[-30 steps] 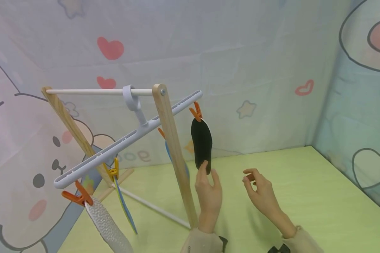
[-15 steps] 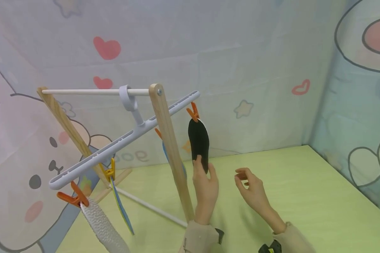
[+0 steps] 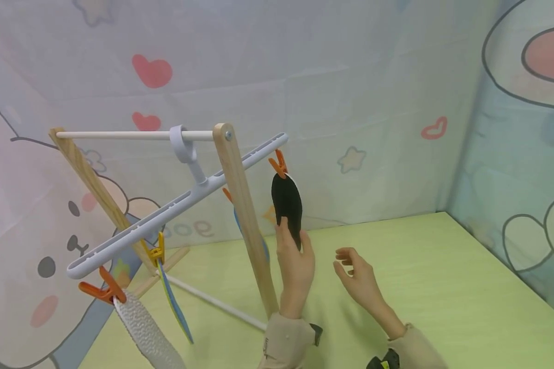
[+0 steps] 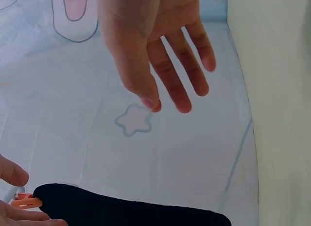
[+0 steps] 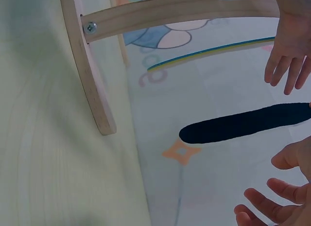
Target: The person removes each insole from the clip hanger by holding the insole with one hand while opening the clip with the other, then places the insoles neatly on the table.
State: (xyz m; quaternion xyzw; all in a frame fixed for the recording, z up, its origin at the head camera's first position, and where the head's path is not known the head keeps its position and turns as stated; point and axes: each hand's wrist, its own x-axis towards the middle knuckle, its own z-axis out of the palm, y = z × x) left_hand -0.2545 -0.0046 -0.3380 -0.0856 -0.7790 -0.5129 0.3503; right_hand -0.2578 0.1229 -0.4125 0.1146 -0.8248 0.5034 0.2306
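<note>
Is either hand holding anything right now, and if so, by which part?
Nothing is held: the left hand and right hand are both empty. The black pad hangs by its upper end from an orange clip.

Pale green tabletop (image 3: 397,287), cartoon-printed backdrop (image 3: 351,77) behind it, pink hearts (image 3: 156,73), grey-outlined star (image 3: 352,160)

And there was the pale back wall (image 3: 378,92), faintly creased, with solid pink hearts (image 3: 153,72) up high, an outlined heart (image 3: 434,128) farther right and a star (image 3: 352,160) between! Out left, a big cartoon face (image 3: 60,241) with rosy cheeks; over right, a bluish wall (image 3: 526,154) met the corner. Below, soft light washed the yellow-green surface (image 3: 443,287), faintly shadowed.
</note>
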